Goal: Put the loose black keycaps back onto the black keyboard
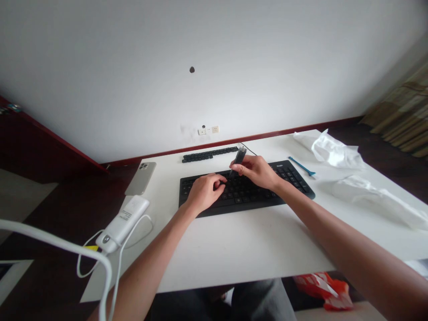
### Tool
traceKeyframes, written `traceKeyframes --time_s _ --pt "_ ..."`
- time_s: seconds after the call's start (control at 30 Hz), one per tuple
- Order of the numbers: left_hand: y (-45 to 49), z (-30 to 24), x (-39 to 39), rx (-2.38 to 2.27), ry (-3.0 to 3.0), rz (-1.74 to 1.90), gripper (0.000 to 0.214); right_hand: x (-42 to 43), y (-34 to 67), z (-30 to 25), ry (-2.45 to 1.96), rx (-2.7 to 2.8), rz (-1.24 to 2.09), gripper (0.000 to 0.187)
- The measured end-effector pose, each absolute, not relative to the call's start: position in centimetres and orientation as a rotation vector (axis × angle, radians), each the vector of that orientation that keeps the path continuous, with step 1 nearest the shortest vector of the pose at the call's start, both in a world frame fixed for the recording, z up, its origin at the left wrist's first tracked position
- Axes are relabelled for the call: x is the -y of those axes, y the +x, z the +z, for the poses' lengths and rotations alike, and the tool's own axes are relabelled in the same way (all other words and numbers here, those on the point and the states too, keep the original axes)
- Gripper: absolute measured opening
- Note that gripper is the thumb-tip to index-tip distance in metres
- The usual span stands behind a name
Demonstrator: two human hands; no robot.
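My right fingers [241, 169] pinch a slim, dark, clear-topped tool [240, 156] over the flat black plastic keyboard [242, 200] on the white worktop [234, 254]; light bracing from my curled left fingers [219, 188], grasp unclear, should help.

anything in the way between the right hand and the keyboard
Only the dark tool that the right hand holds, pointing down at the keyboard; whether its tip touches is too small to tell. The left hand is beside it, over the keys' left part. The blue tool lies clear, off to the right.
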State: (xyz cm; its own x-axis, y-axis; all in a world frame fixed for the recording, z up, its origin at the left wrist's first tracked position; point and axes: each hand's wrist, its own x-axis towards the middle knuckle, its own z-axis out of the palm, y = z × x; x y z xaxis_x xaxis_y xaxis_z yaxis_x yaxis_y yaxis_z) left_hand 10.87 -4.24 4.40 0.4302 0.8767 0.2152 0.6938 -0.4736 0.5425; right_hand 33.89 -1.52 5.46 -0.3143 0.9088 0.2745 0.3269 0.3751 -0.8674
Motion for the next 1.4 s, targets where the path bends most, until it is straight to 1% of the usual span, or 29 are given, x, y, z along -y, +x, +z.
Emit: traceKeyframes --time_s 0.13,0.43,0.67,0.8,0.9,1.0,1.2,1.4 --pt "11.0 4.3 4.3 -1.353 2.306 0.651 0.014 1.4 34.0 5.5 -1.026 1.856 0.962 0.048" --pt "11.0 4.3 4.3 -1.374 2.302 0.651 0.012 2.4 33.1 6.2 -1.018 1.972 0.825 0.046" --pt "11.0 4.4 4.4 -1.370 2.294 0.640 0.012 1.5 34.4 6.0 -1.112 1.903 0.951 0.043" --pt "11.0 4.4 4.4 -1.361 2.301 0.648 0.012 0.8 35.0 5.2 -1.167 1.839 1.058 0.047" --pt "11.0 4.4 4.4 -1.360 2.311 0.652 0.012 0.6 34.9 5.1 -1.167 1.836 1.070 0.050" --pt "11.0 4.5 4.4 -1.369 2.314 0.642 0.012 1.2 34.2 5.6 -1.162 1.894 1.002 0.050" --pt "11.1 4.5 4.3 -1.380 2.310 0.635 0.013 3.3 32.4 6.9 -1.174 2.085 0.615 0.041" --pt "11.1 4.3 4.2 -1.410 2.318 0.613 0.013 3.5 30.9 6.8 -1.197 2.061 0.495 0.039"
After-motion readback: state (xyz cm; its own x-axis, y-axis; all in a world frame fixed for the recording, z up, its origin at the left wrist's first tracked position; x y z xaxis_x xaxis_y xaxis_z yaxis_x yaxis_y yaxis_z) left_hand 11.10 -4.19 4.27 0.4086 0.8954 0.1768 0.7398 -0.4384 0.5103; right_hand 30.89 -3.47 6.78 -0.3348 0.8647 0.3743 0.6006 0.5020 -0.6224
